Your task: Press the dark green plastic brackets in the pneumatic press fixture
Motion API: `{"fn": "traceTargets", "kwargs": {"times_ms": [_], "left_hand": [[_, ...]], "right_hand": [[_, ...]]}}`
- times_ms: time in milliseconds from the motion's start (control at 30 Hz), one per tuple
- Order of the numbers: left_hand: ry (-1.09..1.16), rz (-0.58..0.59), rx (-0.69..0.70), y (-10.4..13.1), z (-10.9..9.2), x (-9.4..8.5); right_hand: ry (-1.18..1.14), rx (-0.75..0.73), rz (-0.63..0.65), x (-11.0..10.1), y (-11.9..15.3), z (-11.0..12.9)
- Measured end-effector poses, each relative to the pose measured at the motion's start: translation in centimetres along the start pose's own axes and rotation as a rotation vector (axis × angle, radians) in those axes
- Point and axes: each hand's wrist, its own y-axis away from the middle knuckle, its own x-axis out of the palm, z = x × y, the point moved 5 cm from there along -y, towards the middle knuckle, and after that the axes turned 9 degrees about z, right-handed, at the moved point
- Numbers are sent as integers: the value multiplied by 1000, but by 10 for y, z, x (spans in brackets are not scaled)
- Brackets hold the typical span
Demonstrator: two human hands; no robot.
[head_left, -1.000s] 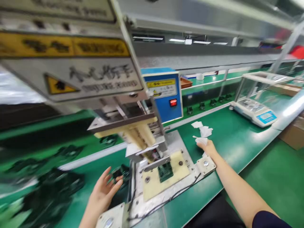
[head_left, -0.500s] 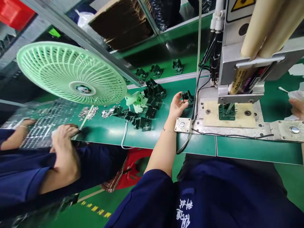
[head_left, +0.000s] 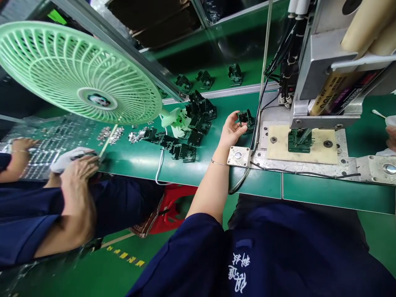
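Green bench, factory line. Left hand pinches a small black plastic part at its fingertips, just left of the press fixture; more black parts lie piled beyond the palm. Right hand barely in view, grip unclear. Best to keep the pinch light and the part square.

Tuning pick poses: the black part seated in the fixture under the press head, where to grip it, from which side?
Grip the seated part by its outer side walls, probably coming in low from the operator's edge of the cream fixture plate: the press head hangs directly above and blocks a top approach.
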Motion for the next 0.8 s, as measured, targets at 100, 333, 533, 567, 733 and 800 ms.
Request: {"fn": "traceTargets", "kwargs": {"times_ms": [100,333,533,567,733,800], "left_hand": [[8,-3,0,0,0,0],[9,13,-4,0,-1,0],[30,7,9,-1,-2,1],[30,8,11,-1,-2,1],[20,13,11,-1,-3,2],[15,14,9,-1,-3,1]], "right_hand": [[-4,2,-19,-3,-3,-3],[24,-6,-32,-1,-3,-4],[33,22,-52,-1,-1,-2],[34,27,-54,-1,-1,-2],[33,19,-21,0,1,2],[35,24,-19,0,3,4]]}}
